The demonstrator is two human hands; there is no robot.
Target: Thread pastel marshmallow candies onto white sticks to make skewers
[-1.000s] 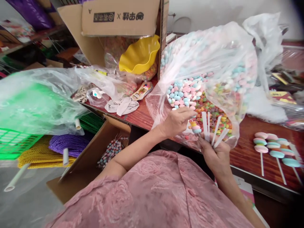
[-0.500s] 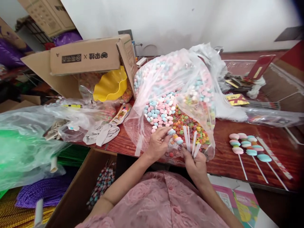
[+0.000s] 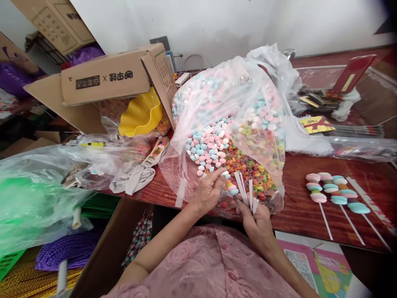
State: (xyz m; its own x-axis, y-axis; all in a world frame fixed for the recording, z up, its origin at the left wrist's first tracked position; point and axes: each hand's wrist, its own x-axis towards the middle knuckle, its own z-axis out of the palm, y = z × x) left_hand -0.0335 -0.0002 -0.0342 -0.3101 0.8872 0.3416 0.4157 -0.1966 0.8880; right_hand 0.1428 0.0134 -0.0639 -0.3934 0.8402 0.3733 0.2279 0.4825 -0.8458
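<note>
My right hand (image 3: 257, 217) is closed around several white paper sticks (image 3: 243, 188) and one candy skewer, which slants up to the left. Threaded on that skewer are a pink-and-blue marshmallow (image 3: 232, 190) and a small yellow-orange gummy ring. At its upper end my left hand (image 3: 209, 191) pinches a white-and-blue marshmallow, partly hidden by the fingers. Just beyond both hands lies a clear plastic bag (image 3: 214, 89) with pastel marshmallows (image 3: 207, 145) and many coloured gummy rings (image 3: 248, 169) at its mouth.
Finished-looking candy skewers (image 3: 338, 192) lie at the right on the red-brown table (image 3: 293, 194). A cardboard box (image 3: 105, 78) holding a yellow wavy bowl (image 3: 141, 114) stands at the left. Grey gloves (image 3: 132, 178) lie nearby. Below are purple twisted cords (image 3: 62, 250) and an open carton.
My left hand's fingers have shifted further over the top marshmallow, covering more of it. The right hand keeps its hold on the sticks. The view has turned slightly.
</note>
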